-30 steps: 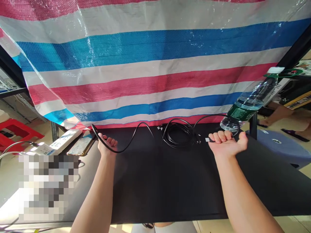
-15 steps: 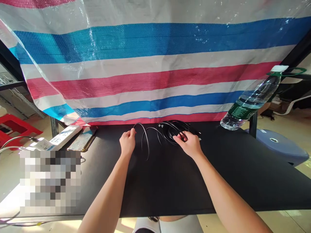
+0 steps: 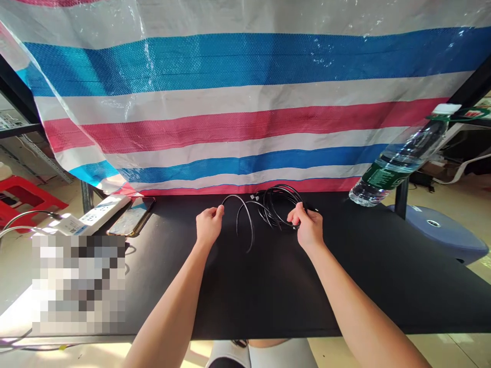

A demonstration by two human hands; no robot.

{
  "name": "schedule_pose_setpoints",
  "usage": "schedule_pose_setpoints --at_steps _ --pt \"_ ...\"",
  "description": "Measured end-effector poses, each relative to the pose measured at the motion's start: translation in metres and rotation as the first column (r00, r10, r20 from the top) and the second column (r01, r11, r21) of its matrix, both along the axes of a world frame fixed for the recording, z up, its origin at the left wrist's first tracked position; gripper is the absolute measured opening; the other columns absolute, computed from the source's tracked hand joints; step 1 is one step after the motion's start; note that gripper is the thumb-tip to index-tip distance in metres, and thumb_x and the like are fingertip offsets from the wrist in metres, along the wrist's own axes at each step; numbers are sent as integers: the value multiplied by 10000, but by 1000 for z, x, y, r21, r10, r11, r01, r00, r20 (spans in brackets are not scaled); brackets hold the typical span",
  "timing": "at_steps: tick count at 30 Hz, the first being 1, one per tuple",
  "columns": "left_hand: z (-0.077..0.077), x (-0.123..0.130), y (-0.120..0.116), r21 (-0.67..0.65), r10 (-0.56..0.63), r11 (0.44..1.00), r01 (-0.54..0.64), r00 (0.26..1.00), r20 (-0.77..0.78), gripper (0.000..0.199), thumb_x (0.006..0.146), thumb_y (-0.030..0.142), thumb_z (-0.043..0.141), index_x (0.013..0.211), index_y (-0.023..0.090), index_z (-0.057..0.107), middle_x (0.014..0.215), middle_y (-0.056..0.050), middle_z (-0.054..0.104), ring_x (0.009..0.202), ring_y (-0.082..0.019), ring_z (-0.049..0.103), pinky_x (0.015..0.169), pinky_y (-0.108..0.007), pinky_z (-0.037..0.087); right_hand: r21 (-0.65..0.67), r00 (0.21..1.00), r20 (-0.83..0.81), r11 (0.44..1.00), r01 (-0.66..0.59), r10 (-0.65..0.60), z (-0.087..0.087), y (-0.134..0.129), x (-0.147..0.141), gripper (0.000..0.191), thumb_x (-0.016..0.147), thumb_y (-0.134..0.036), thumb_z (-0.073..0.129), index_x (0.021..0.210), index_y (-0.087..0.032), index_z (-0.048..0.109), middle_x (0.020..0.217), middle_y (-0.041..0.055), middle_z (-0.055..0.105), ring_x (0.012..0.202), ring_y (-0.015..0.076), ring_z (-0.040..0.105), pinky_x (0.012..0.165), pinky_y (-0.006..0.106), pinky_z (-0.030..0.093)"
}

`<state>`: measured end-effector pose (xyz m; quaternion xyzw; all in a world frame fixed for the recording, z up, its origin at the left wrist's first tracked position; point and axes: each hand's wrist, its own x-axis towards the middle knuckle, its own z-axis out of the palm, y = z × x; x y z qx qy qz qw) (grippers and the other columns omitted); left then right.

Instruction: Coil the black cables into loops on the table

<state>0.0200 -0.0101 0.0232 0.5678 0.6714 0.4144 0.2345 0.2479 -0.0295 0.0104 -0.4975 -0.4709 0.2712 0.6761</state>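
Observation:
A black cable (image 3: 282, 190) is wound into several loose loops near the back of the black table. My right hand (image 3: 310, 225) is closed on the right side of these loops, which are raised and tilted a little. My left hand (image 3: 209, 224), off to the left, pinches a free stretch of the same cable between thumb and fingers. From there the cable arches up and bends down over the table between my hands. Small white tags show at the loops' upper left. The cable's ends are hard to make out.
A clear water bottle (image 3: 399, 158) with a green label leans at the back right. On the left lie a phone (image 3: 132, 217) and a white power strip (image 3: 105, 210) with plugs, beside a blurred-out patch. A striped plastic sheet (image 3: 230, 117) hangs behind the black table (image 3: 264, 291).
My left hand has shifted slightly right with its stretch of cable. My right hand has turned and moved a little right, and the loops now stand more upright and open.

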Motion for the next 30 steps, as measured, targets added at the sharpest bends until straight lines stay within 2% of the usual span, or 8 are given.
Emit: schedule_pose_setpoints --at_steps 4,7,10,15,19,22,25,30 --pt "4 3 -2 -122 -76 990 69 996 -53 354 773 427 470 483 235 539 408 7 460 511 -182 521 593 -285 382 -101 979 54 976 -192 198 1 -4 -5 649 574 -823 591 369 -221 458 432 21 498 444 127 432 475 296 332" --pt "8 3 -3 -176 -95 982 74 989 -113 362 775 403 463 458 236 513 407 2 455 511 -183 517 573 -277 371 -166 950 144 954 -251 275 1 -7 -5 605 592 -771 620 410 -215 465 435 -13 447 457 112 386 493 289 324" --pt "9 3 -3 -202 -87 978 54 984 -158 371 776 382 465 437 235 493 412 -2 461 532 -183 528 565 -268 362 -205 932 235 951 -230 276 2 -10 -4 552 554 -678 706 445 -219 420 449 -47 388 476 99 349 501 277 310" --pt "6 1 -1 -221 -73 975 35 983 -166 398 787 384 459 418 237 460 377 14 386 488 -168 461 537 -268 322 -274 894 309 931 -243 324 1 -11 -8 482 521 -584 762 500 -216 452 500 -50 437 494 100 371 504 269 330" --pt "6 1 -1 -220 -64 975 36 990 -122 404 783 380 481 407 233 464 368 20 385 461 -157 430 524 -268 306 -239 920 331 962 -132 208 -2 -9 -6 568 560 -660 712 463 -231 353 445 -67 344 464 85 308 475 262 288" --pt "7 2 -2 -169 -53 985 40 996 -74 441 780 413 501 382 227 457 360 22 382 450 -146 426 529 -267 312 -175 963 225 978 -112 151 -3 -6 -4 630 553 -756 671 452 -233 336 422 -59 345 444 79 298 453 260 275" --pt "7 4 -5 -92 -49 995 47 999 -19 474 776 456 511 369 220 451 360 24 388 445 -135 420 535 -265 322 -109 976 -53 970 -216 211 -2 -4 -5 685 529 -821 642 431 -238 296 392 -68 278 403 67 244 402 253 227" --pt "7 14 -9 -77 -3 997 3 1000 6 487 781 470 511 370 225 419 345 32 345 412 -126 369 514 -269 314 -84 794 -460 870 -485 398 -1 -2 -11 705 559 -789 666 438 -227 259 383 -92 170 372 60 193 349 223 188"
